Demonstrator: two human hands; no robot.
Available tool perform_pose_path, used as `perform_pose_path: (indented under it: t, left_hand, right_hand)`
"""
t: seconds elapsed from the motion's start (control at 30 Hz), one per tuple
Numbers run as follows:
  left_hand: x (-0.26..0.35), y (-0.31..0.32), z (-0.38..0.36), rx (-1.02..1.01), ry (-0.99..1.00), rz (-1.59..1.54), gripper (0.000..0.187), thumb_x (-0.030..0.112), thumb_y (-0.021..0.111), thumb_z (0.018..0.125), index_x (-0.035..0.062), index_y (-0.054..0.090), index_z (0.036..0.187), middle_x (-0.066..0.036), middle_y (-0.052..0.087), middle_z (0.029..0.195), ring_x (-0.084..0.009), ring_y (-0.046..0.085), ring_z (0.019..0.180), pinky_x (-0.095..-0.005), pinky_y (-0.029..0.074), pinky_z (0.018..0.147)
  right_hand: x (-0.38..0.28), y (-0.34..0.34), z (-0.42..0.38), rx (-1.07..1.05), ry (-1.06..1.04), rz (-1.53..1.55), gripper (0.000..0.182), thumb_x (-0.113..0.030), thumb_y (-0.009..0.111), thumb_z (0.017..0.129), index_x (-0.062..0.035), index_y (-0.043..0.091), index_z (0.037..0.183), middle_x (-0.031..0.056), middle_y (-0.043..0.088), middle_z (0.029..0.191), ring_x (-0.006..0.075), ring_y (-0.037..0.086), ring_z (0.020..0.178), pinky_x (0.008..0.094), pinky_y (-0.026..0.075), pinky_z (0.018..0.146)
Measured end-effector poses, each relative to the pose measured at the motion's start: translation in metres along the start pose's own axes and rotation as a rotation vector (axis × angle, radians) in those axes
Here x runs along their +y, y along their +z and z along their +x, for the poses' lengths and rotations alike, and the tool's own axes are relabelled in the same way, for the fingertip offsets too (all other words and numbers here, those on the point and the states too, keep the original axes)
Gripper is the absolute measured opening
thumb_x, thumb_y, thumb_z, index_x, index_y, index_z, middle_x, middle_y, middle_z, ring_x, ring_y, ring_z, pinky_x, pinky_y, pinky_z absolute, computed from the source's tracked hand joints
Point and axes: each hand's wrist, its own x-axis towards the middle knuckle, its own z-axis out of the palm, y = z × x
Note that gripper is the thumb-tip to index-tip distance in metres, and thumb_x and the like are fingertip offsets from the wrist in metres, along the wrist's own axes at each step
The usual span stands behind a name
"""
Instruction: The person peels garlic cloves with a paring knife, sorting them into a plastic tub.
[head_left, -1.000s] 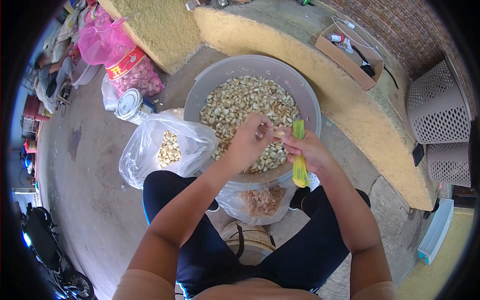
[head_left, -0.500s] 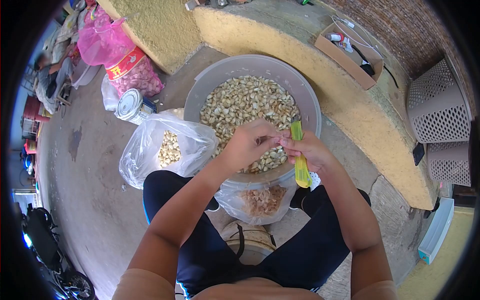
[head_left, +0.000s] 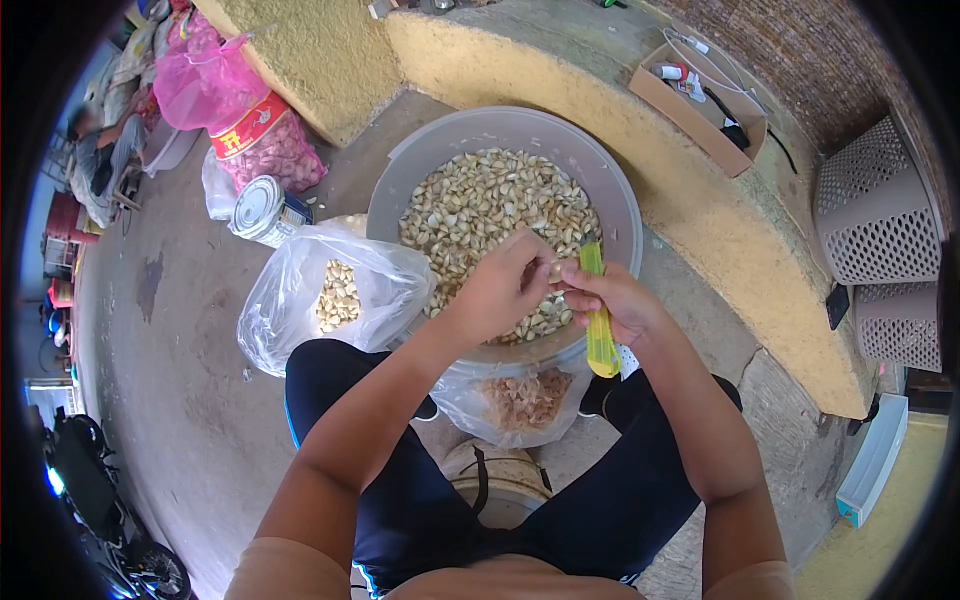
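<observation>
Over a wide grey tub (head_left: 385,190) of garlic cloves (head_left: 490,195), my two hands meet. My left hand (head_left: 508,282) is closed, thumb and fingers pinching a garlic clove (head_left: 556,272). Wrapped by the fingers of my right hand (head_left: 628,305) is a yellow utility knife (head_left: 602,340), its blade end pointing away from me. My right thumb and fingertip reach to the clove beside my left fingers. Against the tub's near side sits a clear bag of papery skins (head_left: 528,402). Left of the tub, an open plastic bag (head_left: 275,310) contains peeled cloves (head_left: 340,297).
A large can (head_left: 262,208) and a pink mesh sack of garlic (head_left: 275,150) stand far left. A yellow ledge (head_left: 700,220) curves behind the tub, bearing a cardboard box (head_left: 690,115). Perforated baskets (head_left: 875,210) are at right. Another person (head_left: 100,150) sits in the left background.
My left hand has turned slightly and its fingertips have drawn a little back from the right fingers, leaving more of the clove showing. The knife stays in my right hand.
</observation>
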Motion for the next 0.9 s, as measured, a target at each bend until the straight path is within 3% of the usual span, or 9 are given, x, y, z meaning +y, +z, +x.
perform_pose_path:
  t: [0.1, 0.5, 0.9]
  left_hand:
    - [-0.007, 0.001, 0.0, 0.003, 0.157, 0.01, 0.014, -0.003, 0.056, 0.073, 0.0031, 0.045, 0.08, -0.007, 0.044, 0.074, -0.0169, 0.045, 0.058, -0.0269, 0.039, 0.051]
    - [-0.017, 0.007, -0.006, -0.122, 0.103, 0.133, 0.019, -0.002, 0.059, 0.069, 0.0024, 0.046, 0.084, -0.009, 0.043, 0.077, -0.0195, 0.048, 0.062, -0.0293, 0.041, 0.052]
    - [-0.013, 0.005, -0.003, -0.094, 0.12, 0.125, 0.014, 0.002, 0.06, 0.07, 0.0013, 0.047, 0.073, -0.009, 0.046, 0.074, -0.0243, 0.05, 0.065, -0.0316, 0.041, 0.056]
  right_hand:
    - [-0.001, 0.003, -0.001, 0.042, 0.041, 0.089, 0.02, -0.021, 0.063, 0.08, -0.0047, 0.054, 0.088, 0.0005, 0.053, 0.076, 0.0007, 0.038, 0.047, 0.0194, 0.038, 0.043]
    - [0.003, 0.005, 0.001, 0.124, 0.047, -0.127, 0.02, -0.022, 0.066, 0.077, -0.0061, 0.054, 0.075, -0.0036, 0.047, 0.061, 0.0025, 0.039, 0.045, 0.0224, 0.037, 0.043]
    - [0.007, 0.004, 0.003, 0.147, 0.021, -0.19, 0.024, -0.026, 0.064, 0.079, -0.0025, 0.057, 0.082, -0.0036, 0.042, 0.052, 0.0049, 0.038, 0.044, 0.0239, 0.038, 0.044]
